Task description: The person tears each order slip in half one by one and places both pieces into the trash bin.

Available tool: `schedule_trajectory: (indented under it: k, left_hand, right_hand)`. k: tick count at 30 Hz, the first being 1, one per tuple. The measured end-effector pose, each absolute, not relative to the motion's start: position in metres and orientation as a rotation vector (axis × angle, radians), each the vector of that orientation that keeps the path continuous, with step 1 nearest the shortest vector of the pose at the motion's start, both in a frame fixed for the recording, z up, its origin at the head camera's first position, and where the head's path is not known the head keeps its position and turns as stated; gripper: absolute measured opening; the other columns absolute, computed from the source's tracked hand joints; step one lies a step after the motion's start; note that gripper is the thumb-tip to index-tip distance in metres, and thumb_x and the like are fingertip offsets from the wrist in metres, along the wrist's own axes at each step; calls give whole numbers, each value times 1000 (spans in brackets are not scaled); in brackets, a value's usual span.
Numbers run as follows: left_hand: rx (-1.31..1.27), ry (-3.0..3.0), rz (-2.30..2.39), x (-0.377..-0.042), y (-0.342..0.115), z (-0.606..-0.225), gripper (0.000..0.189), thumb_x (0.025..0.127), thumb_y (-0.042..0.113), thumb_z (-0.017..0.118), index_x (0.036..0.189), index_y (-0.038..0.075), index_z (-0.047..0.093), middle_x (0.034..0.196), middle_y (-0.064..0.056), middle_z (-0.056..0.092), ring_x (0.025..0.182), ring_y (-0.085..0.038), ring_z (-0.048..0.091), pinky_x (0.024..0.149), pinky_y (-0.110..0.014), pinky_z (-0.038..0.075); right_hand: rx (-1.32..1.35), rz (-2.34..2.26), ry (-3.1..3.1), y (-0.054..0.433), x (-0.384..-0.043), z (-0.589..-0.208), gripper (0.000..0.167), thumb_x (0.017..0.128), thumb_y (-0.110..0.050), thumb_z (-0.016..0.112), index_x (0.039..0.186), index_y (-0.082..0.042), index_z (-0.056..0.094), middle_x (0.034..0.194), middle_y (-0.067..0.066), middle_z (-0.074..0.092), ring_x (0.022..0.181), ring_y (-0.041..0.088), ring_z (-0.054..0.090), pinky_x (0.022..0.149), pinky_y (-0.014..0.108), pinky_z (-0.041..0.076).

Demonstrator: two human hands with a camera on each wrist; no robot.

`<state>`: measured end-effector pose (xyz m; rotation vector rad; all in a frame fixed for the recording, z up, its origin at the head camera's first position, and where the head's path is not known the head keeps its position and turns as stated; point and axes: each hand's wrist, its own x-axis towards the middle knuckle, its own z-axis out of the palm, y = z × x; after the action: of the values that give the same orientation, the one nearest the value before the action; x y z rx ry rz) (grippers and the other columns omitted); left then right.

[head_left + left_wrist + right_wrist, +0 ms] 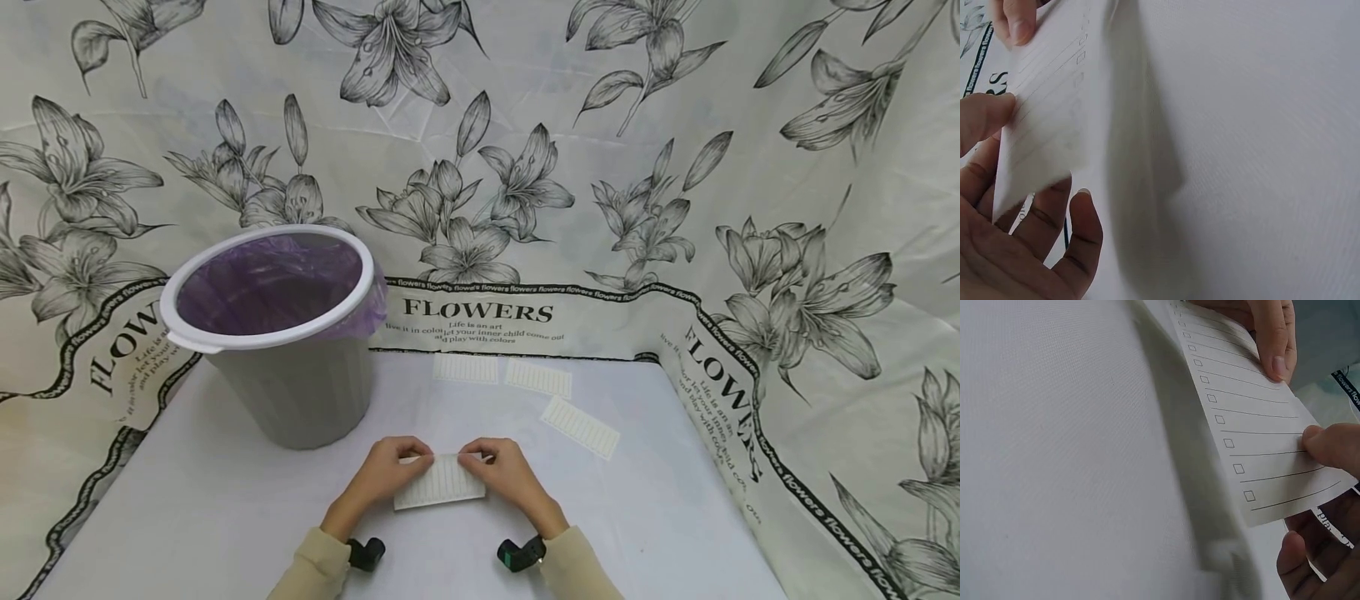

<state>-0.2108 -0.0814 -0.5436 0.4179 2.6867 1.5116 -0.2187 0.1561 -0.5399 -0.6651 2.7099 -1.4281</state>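
Observation:
A small sheet of checklist paper (441,485), lined and with a column of tick boxes, is held up off the white tabletop. The left hand (392,463) pinches its upper left part between thumb and fingers. At the upper right, the right hand (507,472) pinches it the same way. In the right wrist view the checklist paper (1235,419) bends slightly, its boxes along the lower edge and a shadow beneath. The left wrist view shows the left thumb (988,115) on the paper's face, the fingers behind it.
Three similar lined slips lie at the back: one left (465,368), one in the middle (538,378), one angled at right (581,427). A grey bin (300,392) with a purple liner stands at the back left. Flower-printed cloth (480,317) hangs around the table.

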Motion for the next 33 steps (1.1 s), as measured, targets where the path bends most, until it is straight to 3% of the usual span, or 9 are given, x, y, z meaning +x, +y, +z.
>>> schedule_trajectory:
  k: [4,24,33]
  left_hand:
    - [452,2681,1509,-214,-84,-547,9,96,22,74,92,15,79,100,-1,78,108,-30,71,98,-55,55]
    - [394,2649,1492,-217,-92,-548,12,95,19,73,91,11,81,97,-2,78,105,-29,72,98,-55,54]
    - [320,2657,1479,-220,-92,-547,12,93,18,74,90,10,82,95,-3,79,101,-25,72,93,-49,57]
  right_hand:
    - [-659,-1446,2667,157,-219,-539,10,95,-20,76,101,-12,80,101,2,78,90,11,67,76,23,56]
    - [-607,-1421,2654,155,-220,-539,7,94,-22,77,95,-16,82,97,-2,79,85,1,64,74,20,53]
    - [-621,-1415,2674,152,-218,-537,6,93,-21,77,94,-17,81,97,-2,79,85,1,65,73,19,53]
